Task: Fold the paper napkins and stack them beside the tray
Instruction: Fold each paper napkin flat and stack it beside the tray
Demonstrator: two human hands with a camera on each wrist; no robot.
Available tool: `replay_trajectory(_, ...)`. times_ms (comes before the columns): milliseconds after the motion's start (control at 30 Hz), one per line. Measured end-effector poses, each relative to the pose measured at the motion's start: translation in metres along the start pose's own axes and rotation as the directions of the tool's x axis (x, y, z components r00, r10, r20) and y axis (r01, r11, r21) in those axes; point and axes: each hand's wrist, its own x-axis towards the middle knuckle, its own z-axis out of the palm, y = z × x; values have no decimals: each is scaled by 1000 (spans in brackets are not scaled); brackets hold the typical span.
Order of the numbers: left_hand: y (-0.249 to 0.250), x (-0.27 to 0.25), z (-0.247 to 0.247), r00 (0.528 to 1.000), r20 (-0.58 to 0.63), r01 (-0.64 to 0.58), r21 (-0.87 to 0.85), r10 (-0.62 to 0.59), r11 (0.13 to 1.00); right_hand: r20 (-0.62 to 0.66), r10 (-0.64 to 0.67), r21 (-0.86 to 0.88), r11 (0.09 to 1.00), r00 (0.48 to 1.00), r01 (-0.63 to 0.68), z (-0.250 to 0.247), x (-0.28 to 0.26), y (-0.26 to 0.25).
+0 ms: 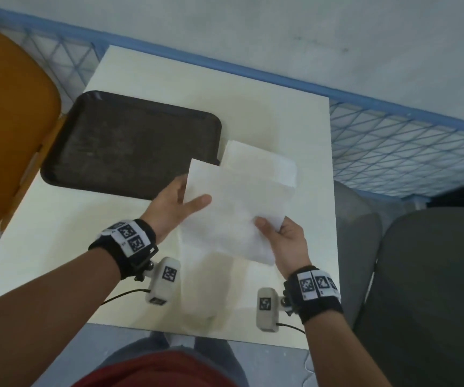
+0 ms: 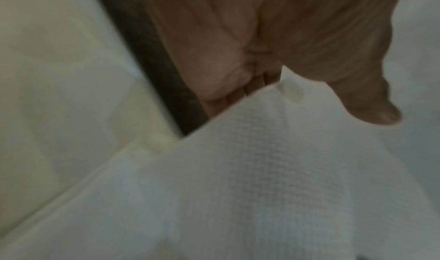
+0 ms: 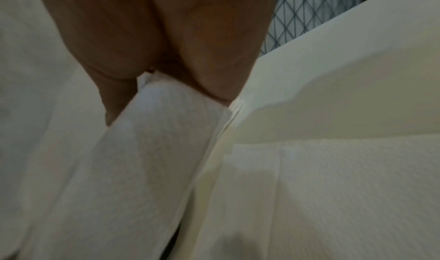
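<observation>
Just beside the dark tray (image 1: 119,141) on the tabletop (image 1: 58,233), the left hand (image 1: 173,203) and the right hand (image 1: 288,241) each pinch a side of a white napkin (image 1: 233,208), held over the folded napkins (image 1: 261,163).

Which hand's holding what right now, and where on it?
Both hold one napkin: left hand pinches its left edge, right hand its near right corner.
</observation>
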Motion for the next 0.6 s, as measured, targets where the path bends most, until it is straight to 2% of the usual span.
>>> replay_trajectory(67,-15,-12,-4,981,174,111,-115,-90,987,-27,13,22,1000,1000,-12,1,-10,0)
replay_trajectory(100,-22,-15,-6,972,212,124,-120,-97,985,-31,11,23,1000,999,-11,1,-13,2)
replay_trajectory(233,-31,-20,-16,972,227,91,-99,-66,991,-9,-26,-10,1000,1000,26,-2,-24,1)
replay_trajectory(300,-28,-22,-21,974,224,32,-62,-17,998,6,-53,-19,998,999,54,-5,-26,-2)
replay_trajectory(367,-26,-23,-26,977,210,-42,-19,45,999,45,-82,101,992,996,77,-11,-26,0)
replay_trajectory(433,-23,-23,-29,967,215,-145,33,134,989,93,-29,340,940,995,-4,-17,-26,2)
replay_trajectory(500,-24,-24,-29,945,253,-249,137,209,959,124,45,449,889,991,-96,-21,-25,5)
replay_trajectory(533,-25,-26,-28,934,278,-283,189,225,940,119,58,438,893,991,-104,-21,-26,6)
replay_trajectory(600,-29,-28,-27,917,325,-321,261,230,910,55,43,273,960,998,-56,-20,-27,16)
